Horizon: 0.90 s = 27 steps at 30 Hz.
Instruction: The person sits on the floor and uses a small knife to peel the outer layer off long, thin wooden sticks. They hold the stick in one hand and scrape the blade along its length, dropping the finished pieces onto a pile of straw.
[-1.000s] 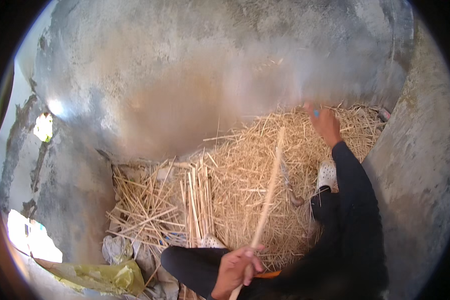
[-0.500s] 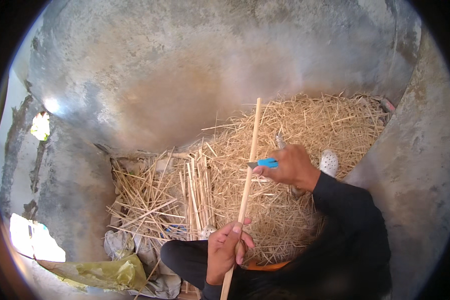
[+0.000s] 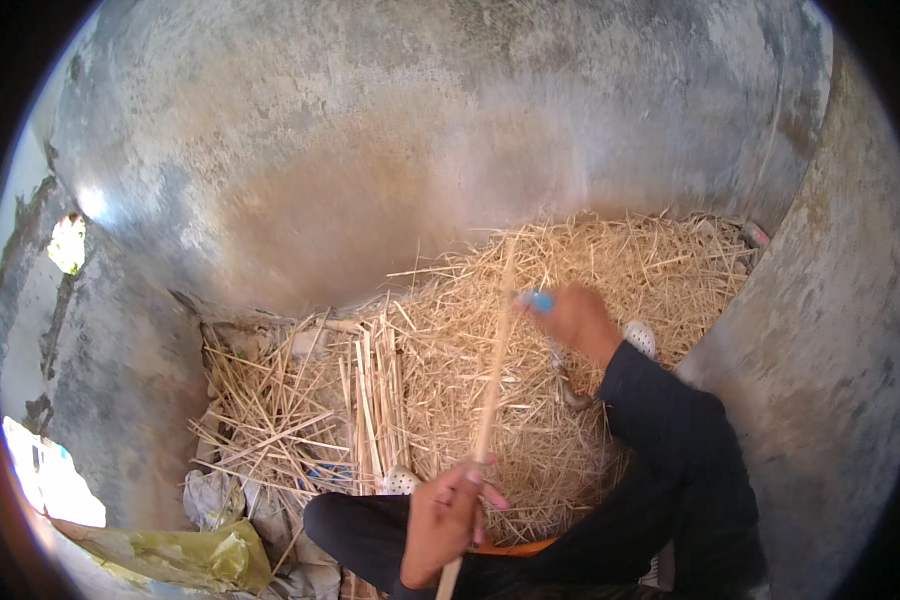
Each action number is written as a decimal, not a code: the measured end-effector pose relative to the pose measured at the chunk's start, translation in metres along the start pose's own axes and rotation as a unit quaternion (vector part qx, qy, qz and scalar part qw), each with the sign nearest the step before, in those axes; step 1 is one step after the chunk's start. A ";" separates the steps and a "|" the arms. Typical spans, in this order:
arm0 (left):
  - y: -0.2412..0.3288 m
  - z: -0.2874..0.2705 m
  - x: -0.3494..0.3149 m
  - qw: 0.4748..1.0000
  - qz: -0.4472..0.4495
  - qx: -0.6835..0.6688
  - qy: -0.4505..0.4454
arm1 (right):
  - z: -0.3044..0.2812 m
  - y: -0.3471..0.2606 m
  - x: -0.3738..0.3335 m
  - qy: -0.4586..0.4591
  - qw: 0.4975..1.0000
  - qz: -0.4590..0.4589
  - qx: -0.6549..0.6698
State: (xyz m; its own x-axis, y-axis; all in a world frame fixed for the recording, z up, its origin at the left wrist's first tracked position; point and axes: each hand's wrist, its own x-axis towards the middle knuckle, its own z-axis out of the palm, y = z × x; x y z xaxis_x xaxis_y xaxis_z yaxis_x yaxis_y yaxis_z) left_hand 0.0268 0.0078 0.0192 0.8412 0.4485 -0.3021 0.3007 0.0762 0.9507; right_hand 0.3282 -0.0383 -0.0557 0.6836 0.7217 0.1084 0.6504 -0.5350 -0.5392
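Observation:
A long, pale bamboo strip (image 3: 491, 400) slants up and away from my lap, its upper part smeared by motion. Near the strip's lower end, my left hand (image 3: 443, 522) is closed around it, thumb along the top. My right hand (image 3: 580, 325) grips a blue-handled utility knife (image 3: 538, 301) beside the strip's far part. The blade is blurred, so whether it touches the strip cannot be made out. Below the right hand, a tool with a curved brown handle (image 3: 575, 399) lies on the straw-like shavings (image 3: 530, 440).
Split strips (image 3: 375, 390) lie side by side left of the shavings, next to a tangle of thin sticks (image 3: 270, 420). A yellow-green plastic sheet (image 3: 195, 555) is at lower left. White perforated shoes (image 3: 640, 338) show on both feet. A grey wall (image 3: 370, 150) rises behind.
My right hand has carried the knife farther up the strip toward its far end. The left hand keeps its hold, and the whole view has shifted slightly.

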 end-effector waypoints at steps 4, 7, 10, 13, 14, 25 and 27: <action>-0.006 0.001 0.001 1.000 -0.011 -0.024 0.004 | -0.001 -0.006 -0.024 0.028 0.994 -0.106 -0.019; -0.008 -0.007 0.006 0.999 0.013 -0.044 0.021 | 0.012 -0.043 -0.062 0.021 0.966 -0.252 -0.043; 0.003 0.001 -0.009 1.000 -0.019 -0.011 0.016 | 0.007 -0.031 -0.051 0.051 0.978 -0.197 -0.050; 0.001 0.009 -0.022 0.999 -0.030 -0.010 -0.009 | -0.014 0.028 0.012 0.099 0.994 -0.047 0.026; -0.003 0.013 -0.023 0.999 -0.029 -0.013 -0.009 | -0.021 0.038 0.019 0.128 0.992 -0.016 0.011; -0.014 -0.007 0.002 0.996 0.014 -0.089 0.015 | -0.013 -0.021 -0.050 0.051 0.982 -0.150 0.103; -0.012 -0.009 0.003 0.994 0.032 -0.098 0.023 | -0.005 -0.051 -0.070 0.007 0.973 -0.224 0.052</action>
State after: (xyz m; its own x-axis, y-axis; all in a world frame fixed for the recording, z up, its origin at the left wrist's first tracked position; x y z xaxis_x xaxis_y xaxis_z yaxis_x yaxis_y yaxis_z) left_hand 0.0220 0.0166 0.0079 0.8329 0.4976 -0.2420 0.1507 0.2167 0.9645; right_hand 0.2492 -0.0635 -0.0317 0.3437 0.8657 0.3639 0.8481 -0.1198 -0.5161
